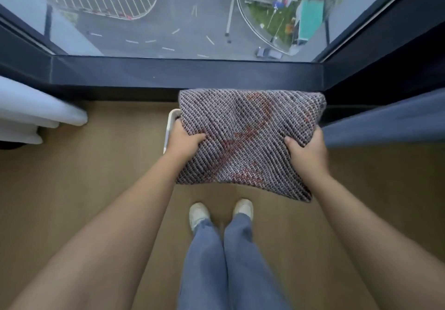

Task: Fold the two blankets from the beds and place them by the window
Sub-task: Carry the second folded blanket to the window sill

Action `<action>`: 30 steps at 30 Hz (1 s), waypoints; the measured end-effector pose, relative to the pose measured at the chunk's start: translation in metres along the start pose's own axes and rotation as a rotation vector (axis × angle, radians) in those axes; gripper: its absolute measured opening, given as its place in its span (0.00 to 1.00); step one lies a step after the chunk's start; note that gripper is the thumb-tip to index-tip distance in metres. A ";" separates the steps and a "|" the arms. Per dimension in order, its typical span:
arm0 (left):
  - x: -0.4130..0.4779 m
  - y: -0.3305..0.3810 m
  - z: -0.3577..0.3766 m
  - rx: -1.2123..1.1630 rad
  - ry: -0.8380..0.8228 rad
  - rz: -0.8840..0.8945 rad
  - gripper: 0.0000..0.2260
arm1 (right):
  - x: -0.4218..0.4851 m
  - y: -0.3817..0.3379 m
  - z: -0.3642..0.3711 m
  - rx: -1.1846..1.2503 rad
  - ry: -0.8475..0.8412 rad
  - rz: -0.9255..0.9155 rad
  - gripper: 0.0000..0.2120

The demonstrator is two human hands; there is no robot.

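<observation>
A folded grey knitted blanket (245, 138) with red markings is held out flat in front of me, right at the base of the window (183, 20). My left hand (184, 138) grips its left edge and my right hand (308, 150) grips its right edge, thumbs on top. Under the blanket's left side a white rim (171, 121) of some stand or tray peeks out; the rest of it is hidden. Whether the blanket rests on it I cannot tell. Only this one blanket is in view.
The dark window sill (183, 71) runs across just beyond the blanket. A white curtain (36, 109) hangs at the left and a blue-grey curtain (385, 121) at the right. My feet (221, 211) stand on tan floor (96, 165).
</observation>
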State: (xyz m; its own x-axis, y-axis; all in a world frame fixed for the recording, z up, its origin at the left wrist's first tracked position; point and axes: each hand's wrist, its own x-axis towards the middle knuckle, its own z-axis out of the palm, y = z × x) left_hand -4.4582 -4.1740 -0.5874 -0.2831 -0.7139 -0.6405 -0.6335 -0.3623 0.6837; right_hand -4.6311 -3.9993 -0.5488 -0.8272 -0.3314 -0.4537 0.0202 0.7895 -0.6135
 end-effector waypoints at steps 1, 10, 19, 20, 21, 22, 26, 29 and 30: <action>0.023 -0.016 0.005 0.007 0.016 -0.011 0.21 | 0.018 0.010 0.023 -0.014 -0.013 0.009 0.29; 0.199 -0.179 0.030 0.238 0.191 -0.082 0.20 | 0.136 0.122 0.218 -0.120 -0.177 0.051 0.28; 0.235 -0.236 0.054 0.867 0.258 0.033 0.31 | 0.176 0.168 0.270 -0.419 -0.232 0.187 0.27; 0.235 -0.236 0.057 0.923 0.251 0.100 0.35 | 0.178 0.166 0.272 -0.467 -0.237 0.187 0.26; 0.234 -0.236 0.059 0.989 0.237 0.178 0.38 | 0.180 0.165 0.274 -0.517 -0.240 0.183 0.26; 0.233 -0.237 0.062 1.065 0.213 0.255 0.40 | 0.182 0.164 0.277 -0.569 -0.244 0.179 0.26; 0.220 -0.260 0.075 1.291 0.013 0.475 0.38 | 0.189 0.174 0.292 -0.761 -0.292 0.135 0.32; 0.226 -0.283 0.072 1.378 -0.065 0.365 0.39 | 0.196 0.187 0.301 -0.851 -0.317 0.088 0.30; 0.233 -0.288 0.072 1.401 -0.059 0.335 0.40 | 0.199 0.192 0.306 -0.884 -0.328 0.076 0.29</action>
State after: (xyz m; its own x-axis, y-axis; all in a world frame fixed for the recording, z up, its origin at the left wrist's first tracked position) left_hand -4.3941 -4.1927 -0.9588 -0.5641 -0.6079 -0.5588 -0.6954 0.7146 -0.0754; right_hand -4.6202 -4.0717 -0.9543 -0.6396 -0.2854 -0.7137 -0.4766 0.8758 0.0768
